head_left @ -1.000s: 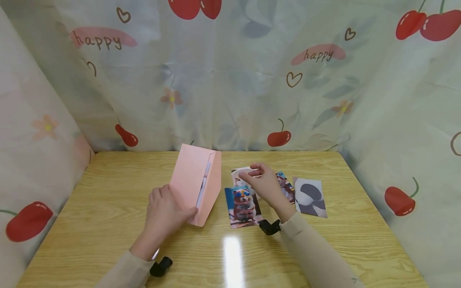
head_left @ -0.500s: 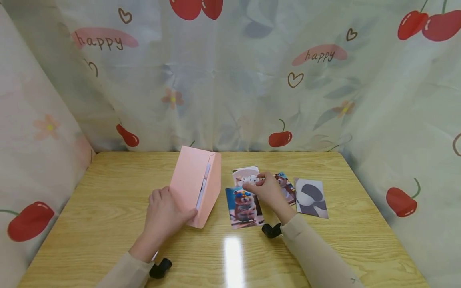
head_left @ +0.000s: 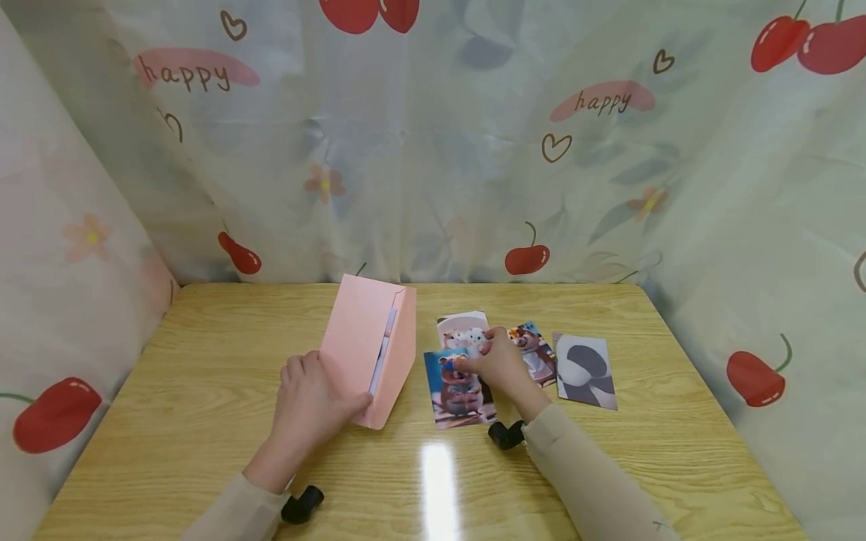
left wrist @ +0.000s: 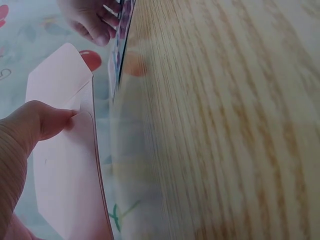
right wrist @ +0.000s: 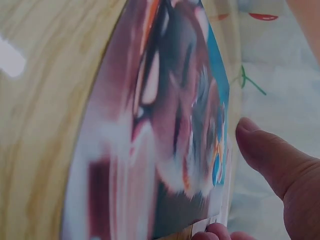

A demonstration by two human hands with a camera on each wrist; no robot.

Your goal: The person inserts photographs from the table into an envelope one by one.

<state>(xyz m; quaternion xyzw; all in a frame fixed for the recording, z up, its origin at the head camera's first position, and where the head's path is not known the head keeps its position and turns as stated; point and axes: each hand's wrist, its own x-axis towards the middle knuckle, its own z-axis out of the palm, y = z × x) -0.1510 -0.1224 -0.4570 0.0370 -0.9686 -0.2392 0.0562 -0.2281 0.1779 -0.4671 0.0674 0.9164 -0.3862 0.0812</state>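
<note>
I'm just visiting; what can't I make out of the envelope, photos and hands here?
Head view: the contents of the pink envelope, hidden inside apart from a pale strip.
Head view: part of the white-animals photo, covered by the right hand and sunglasses photo.
Left wrist view: much of the left hand, cut off by the left edge.
Right wrist view: the sunglasses photo's fine detail, blurred.
</note>
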